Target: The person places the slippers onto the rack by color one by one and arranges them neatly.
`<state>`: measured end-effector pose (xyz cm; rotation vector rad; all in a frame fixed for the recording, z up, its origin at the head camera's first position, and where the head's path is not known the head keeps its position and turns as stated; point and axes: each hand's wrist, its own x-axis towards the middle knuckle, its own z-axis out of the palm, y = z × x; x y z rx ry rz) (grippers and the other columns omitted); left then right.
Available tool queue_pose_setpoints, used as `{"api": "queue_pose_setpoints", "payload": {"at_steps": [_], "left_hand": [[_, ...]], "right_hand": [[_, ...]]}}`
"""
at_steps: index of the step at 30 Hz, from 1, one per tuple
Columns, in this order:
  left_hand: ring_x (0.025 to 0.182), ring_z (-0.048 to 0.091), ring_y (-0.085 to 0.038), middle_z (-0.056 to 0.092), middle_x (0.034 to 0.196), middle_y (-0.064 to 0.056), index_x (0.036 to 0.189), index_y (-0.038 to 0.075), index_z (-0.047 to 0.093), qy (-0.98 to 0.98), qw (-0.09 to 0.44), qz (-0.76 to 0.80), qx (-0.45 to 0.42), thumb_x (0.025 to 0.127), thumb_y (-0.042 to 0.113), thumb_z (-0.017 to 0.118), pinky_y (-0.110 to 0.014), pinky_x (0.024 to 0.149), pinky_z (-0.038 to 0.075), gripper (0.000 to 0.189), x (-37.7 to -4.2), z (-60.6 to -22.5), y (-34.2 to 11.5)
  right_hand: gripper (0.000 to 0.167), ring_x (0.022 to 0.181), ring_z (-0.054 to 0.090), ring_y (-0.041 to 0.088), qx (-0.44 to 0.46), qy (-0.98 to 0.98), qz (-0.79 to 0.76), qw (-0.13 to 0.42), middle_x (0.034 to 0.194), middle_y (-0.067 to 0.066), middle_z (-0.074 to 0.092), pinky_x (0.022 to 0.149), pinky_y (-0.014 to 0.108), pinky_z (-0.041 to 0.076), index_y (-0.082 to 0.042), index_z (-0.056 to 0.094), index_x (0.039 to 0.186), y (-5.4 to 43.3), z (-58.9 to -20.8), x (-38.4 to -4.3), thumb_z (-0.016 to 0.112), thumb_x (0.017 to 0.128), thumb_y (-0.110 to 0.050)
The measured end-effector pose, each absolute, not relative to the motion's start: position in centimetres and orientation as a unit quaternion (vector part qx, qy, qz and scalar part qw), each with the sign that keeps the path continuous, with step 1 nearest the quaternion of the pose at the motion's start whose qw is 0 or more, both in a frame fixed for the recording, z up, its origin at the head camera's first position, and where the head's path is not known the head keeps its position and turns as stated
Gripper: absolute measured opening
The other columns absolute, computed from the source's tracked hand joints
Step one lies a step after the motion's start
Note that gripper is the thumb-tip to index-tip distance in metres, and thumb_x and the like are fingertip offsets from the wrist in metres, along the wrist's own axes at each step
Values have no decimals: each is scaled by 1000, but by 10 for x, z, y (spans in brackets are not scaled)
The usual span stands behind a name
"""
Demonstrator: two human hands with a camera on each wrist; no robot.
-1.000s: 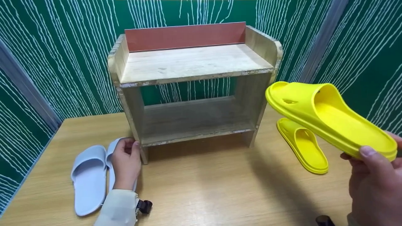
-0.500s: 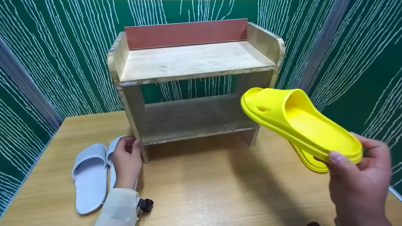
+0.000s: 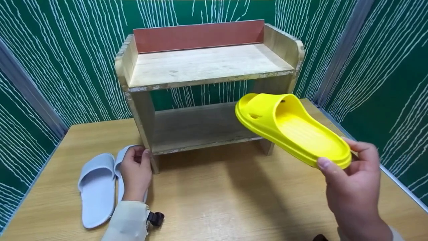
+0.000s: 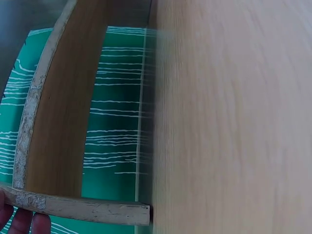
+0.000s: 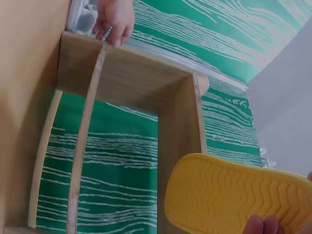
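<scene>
Gripping shelf (image 3: 210, 65) on wooden table (image 3: 200, 204), left hand (image 3: 136, 172); holding yellow slipper (image 3: 301, 130), right hand (image 3: 355, 187); white-streaked green walls (image 3: 77, 73) behind

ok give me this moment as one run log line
right hand: grips yellow slipper by heel, aloft | left hand: touches left side of rack | pale slippers: on table, left of rack

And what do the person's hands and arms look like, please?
The left hand and right hand are bare. The left sleeve is cream-coloured, with a small black device attached. Only a pale edge of the right sleeve shows.
</scene>
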<state>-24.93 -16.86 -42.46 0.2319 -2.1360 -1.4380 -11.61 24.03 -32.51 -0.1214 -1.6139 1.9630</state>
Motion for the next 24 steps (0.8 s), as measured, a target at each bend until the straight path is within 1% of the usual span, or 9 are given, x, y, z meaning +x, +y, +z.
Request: {"api": "queue_pose_setpoints", "payload": {"at_steps": [3,9,15,17,21,24], "left_hand": [[94,59,-21,68,107,-16,113,-1,65,-795,275,-535,86,107,10,59,-22,80,46,14,-249,-425,-169],[87,59,-17,69,100,-16,109,-3,66,-790,296,-532,71,104,6,62,-19,76,46,12,-252,-427,-170],[88,59,-18,69,101,-16,110,-2,66,-792,293,-530,80,105,7,62,-21,76,46,12,-251,-427,-169],[88,59,-19,69,101,-16,109,-2,66,-792,292,-530,81,105,8,61,-21,76,46,12,-251,-428,-170],[88,59,-20,69,101,-16,109,-2,67,-793,293,-529,76,105,8,62,-22,76,46,12,-251,-427,-170],[89,59,-20,68,101,-16,109,-2,66,-794,289,-530,74,105,8,62,-22,77,46,12,-250,-427,-170]], "right_hand": [[60,122,64,28,-34,-610,736,291,143,15,53,95,28,57,-11,46,139,234,-326,-119,75,90,11],[57,124,64,29,-3,-599,753,272,144,18,52,96,29,57,-9,44,138,219,-325,-124,69,91,14],[56,128,62,27,-6,-612,750,252,144,16,52,96,28,57,-11,44,137,204,-322,-131,72,93,9],[57,129,62,28,-5,-613,751,248,144,15,52,96,29,57,-12,43,137,199,-321,-133,73,93,7],[61,131,61,27,-11,-622,745,242,145,12,53,98,29,56,-14,41,139,190,-318,-137,78,93,-1],[62,132,61,28,-9,-624,746,233,144,11,54,100,30,55,-15,39,140,183,-316,-139,79,93,-3]]}}
